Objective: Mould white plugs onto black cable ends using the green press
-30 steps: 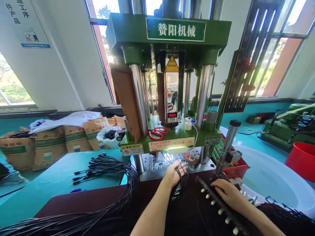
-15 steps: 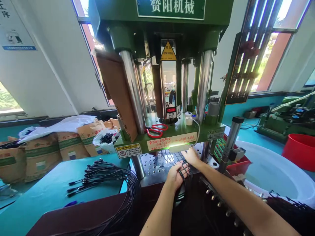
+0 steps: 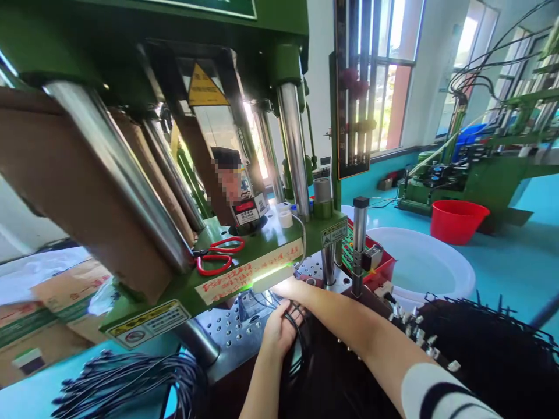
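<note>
My left hand [image 3: 277, 330] is curled around a bunch of black cables [image 3: 296, 349] at the front of a green press machine [image 3: 244, 265]. The cables run forward over the perforated metal bed [image 3: 227, 329] under the lit press platen. My right hand [image 3: 286, 286] reaches in under the platen beside the cables; its fingers are hidden there. My right forearm [image 3: 349, 323] crosses over a dark fixture bar with metal pins [image 3: 414, 334].
Red scissors [image 3: 216, 256] lie on the machine's ledge. A bundle of black cables [image 3: 131, 378] lies at the lower left, another pile [image 3: 489, 349] at the right. A white tub [image 3: 423, 265], a red bucket [image 3: 456, 218] and a second green machine [image 3: 489, 163] stand to the right.
The view has swung in close and to the right of the press. My right hand left the fixture bar and reached in under the platen. My left hand stays on the cables.
</note>
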`<state>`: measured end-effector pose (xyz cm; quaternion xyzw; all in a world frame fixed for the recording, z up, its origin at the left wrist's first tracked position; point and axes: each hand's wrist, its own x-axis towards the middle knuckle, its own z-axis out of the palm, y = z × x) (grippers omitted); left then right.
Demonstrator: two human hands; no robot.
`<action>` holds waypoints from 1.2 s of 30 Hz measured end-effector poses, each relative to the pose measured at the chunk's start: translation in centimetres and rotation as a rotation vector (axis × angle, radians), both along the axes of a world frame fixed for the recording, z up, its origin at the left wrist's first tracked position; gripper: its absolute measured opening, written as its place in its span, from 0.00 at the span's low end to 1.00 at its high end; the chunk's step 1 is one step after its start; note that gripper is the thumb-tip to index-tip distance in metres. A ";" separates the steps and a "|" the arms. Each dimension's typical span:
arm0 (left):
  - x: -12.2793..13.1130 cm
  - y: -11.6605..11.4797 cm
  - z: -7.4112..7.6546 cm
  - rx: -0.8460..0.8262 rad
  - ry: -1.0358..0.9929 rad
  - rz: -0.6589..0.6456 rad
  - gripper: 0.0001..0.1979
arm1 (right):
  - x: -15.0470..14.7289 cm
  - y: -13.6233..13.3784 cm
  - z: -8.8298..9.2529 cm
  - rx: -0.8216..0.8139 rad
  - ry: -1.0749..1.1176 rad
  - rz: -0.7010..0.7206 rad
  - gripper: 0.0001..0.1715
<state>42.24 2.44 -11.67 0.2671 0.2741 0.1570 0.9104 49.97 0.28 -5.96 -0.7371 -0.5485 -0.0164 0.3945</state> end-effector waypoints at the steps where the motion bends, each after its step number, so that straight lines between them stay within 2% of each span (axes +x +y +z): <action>1: 0.0 0.0 0.0 0.009 0.001 0.009 0.12 | -0.2 0.1 0.1 -0.016 -0.026 0.020 0.10; 3: -0.1 0.0 0.0 0.031 -0.007 0.023 0.14 | -0.7 -1.2 0.2 -0.049 -0.081 0.069 0.09; 5: -0.3 0.0 0.0 0.044 -0.016 0.025 0.16 | -1.4 -4.8 0.6 -0.072 -0.116 0.127 0.15; 7: -0.6 0.1 0.1 0.046 -0.014 -0.008 0.16 | -2.0 -10.4 1.3 -0.084 -0.124 0.172 0.19; 9: -0.9 0.1 0.2 0.051 -0.008 -0.046 0.15 | -2.1 -17.3 2.0 -0.075 -0.103 0.161 0.18; 10: -0.9 0.1 0.2 0.058 -0.002 -0.054 0.14 | -1.7 -20.9 2.1 -0.057 -0.079 0.106 0.17; 12: -0.9 0.2 0.1 0.082 0.022 -0.038 0.13 | -0.3 -27.9 1.6 -0.033 -0.021 -0.160 0.15; 14: -0.7 0.2 0.0 0.104 0.046 -0.017 0.11 | 1.9 -34.2 -0.2 -0.005 -0.049 -0.528 0.17; 16: -0.7 0.3 -0.2 0.113 0.058 -0.011 0.10 | 4.1 -39.5 -3.0 -0.070 -0.136 -0.848 0.18; 17: -0.7 0.3 -0.2 0.116 0.057 -0.012 0.10 | 5.0 -41.6 -4.5 -0.171 -0.184 -0.934 0.20; 18: -0.7 0.4 -0.3 0.118 0.051 -0.016 0.09 | 5.8 -43.4 -5.9 -0.296 -0.226 -0.975 0.20; 19: -0.8 0.4 -0.3 0.120 0.045 -0.019 0.09 | 6.3 -44.6 -7.1 -0.348 -0.226 -0.984 0.19; 21: -0.9 0.4 -0.3 0.117 0.035 -0.024 0.10 | 6.7 -45.8 -8.1 -0.412 -0.256 -1.019 0.20; 22: -0.9 0.4 -0.3 0.108 0.032 -0.023 0.10 | 6.7 -45.6 -7.9 -0.404 -0.287 -1.044 0.21; 24: -0.9 0.4 -0.3 0.075 0.032 -0.019 0.10 | 6.3 -43.9 -6.2 -0.333 -0.365 -1.057 0.23; 26: -0.8 0.2 -0.2 0.043 0.035 -0.022 0.10 | 5.3 -40.3 -3.5 -0.200 -0.349 -0.919 0.21; 27: -0.8 0.1 -0.2 0.034 0.030 -0.030 0.11 | 4.6 -37.9 -2.1 -0.146 -0.260 -0.759 0.19; 29: -0.8 -0.1 -0.1 0.023 0.003 -0.065 0.12 | 3.0 -32.0 0.1 -0.124 -0.058 -0.418 0.16; 31: -0.9 -0.3 0.0 0.011 -0.031 -0.105 0.13 | 1.7 -25.2 1.3 -0.177 0.004 -0.075 0.14; 32: -0.9 -0.3 0.1 0.003 -0.046 -0.122 0.14 | 1.3 -21.7 1.6 -0.205 -0.006 0.033 0.13; 33: -1.0 -0.3 0.2 -0.002 -0.058 -0.132 0.14 | 1.2 -18.3 1.6 -0.217 -0.006 0.046 0.13; 36: -1.3 -0.3 0.6 -0.021 -0.094 -0.142 0.17 | 2.5 -9.1 1.5 -0.185 0.003 -0.060 0.12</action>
